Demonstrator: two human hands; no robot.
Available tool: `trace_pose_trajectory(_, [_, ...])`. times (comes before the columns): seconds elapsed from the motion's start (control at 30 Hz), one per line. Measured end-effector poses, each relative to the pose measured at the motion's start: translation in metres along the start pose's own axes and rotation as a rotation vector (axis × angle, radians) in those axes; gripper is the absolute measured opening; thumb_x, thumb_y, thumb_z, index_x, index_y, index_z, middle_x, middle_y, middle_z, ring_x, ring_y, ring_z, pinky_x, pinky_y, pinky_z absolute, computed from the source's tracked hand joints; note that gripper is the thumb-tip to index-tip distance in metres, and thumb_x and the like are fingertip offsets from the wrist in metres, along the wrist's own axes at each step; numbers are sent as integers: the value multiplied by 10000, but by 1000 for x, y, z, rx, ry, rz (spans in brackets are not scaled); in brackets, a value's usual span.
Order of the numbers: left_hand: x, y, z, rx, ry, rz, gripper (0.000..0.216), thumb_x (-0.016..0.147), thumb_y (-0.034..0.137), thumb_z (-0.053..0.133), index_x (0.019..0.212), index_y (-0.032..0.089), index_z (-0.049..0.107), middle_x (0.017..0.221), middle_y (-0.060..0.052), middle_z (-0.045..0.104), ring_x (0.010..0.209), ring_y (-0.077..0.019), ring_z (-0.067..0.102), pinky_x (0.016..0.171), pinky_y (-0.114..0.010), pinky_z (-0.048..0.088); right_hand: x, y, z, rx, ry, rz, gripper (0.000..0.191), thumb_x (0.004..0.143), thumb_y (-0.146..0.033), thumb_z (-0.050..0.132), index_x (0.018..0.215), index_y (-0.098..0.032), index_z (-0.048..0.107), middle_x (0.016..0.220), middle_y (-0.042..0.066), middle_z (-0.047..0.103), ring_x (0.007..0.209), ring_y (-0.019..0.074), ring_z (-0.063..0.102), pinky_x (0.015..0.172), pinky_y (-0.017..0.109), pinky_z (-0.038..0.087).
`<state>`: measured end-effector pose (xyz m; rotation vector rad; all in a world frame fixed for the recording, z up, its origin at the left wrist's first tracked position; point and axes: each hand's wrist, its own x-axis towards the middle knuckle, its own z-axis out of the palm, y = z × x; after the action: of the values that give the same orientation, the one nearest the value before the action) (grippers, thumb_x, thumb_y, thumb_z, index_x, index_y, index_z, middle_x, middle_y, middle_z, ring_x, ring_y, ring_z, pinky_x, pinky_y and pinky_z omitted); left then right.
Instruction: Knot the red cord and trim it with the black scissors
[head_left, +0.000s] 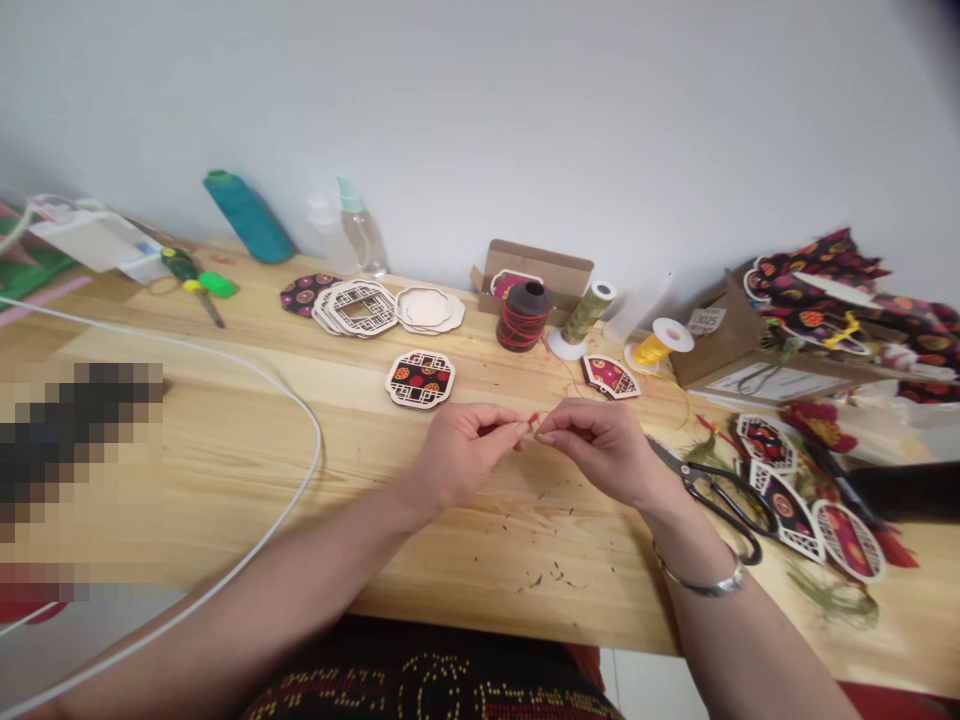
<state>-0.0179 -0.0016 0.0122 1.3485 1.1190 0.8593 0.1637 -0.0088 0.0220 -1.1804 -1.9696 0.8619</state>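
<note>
Over the middle of the table, my left hand (466, 452) and my right hand (600, 448) meet fingertip to fingertip. Both are closed in a pinch on a short bit of red thread (534, 420), whose fine loops show between them. A patterned piece with a white lattice frame (421, 379) lies flat just beyond my left hand. Beside my right wrist are black-handled scissors (712, 490). Past my right hand stand a spool of red cord (523, 318), a cone of olive thread (586, 318) and a spool of yellow thread (657, 346). Most of the thread is hidden by my fingers.
Stacked lattice frames (360, 308), a teal thread cone (251, 222) and a spray bottle (363, 235) stand along the wall. At right are a cardboard box (720, 355) and several framed fabric pieces (786, 510). A white cable (311, 450) crosses the left side.
</note>
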Motion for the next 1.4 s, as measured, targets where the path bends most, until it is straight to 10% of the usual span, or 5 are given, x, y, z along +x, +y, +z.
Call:
trace_pose_trajectory(0.73, [-3, -15, 0, 240, -140, 315, 188, 799, 174, 554, 708, 158, 717, 627, 2, 668, 568, -106, 572, 529, -211, 436, -4, 1, -1, -279, 1, -314, 149, 875, -123, 521, 881, -166, 663, 859, 75, 618, 790, 148, 578, 684, 280, 479])
trace_pose_trajectory(0.97, [-4, -10, 1, 141, -212, 272, 154, 796, 197, 579, 746, 156, 719, 662, -14, 689, 615, -114, 592, 585, -230, 473, 0, 11, -1, 19, 49, -148, 101, 833, -147, 597, 788, -190, 676, 743, 20, 637, 694, 120, 589, 631, 256, 477])
trace_pose_trajectory(1.4, [-3, -2, -1, 25, 26, 179, 127, 775, 223, 621, 715, 165, 716, 686, -18, 721, 663, -132, 650, 661, -244, 526, 0, 3, 5, 57, 63, 84, 123, 817, -251, 614, 773, -161, 684, 705, 28, 681, 618, 113, 578, 566, 239, 447])
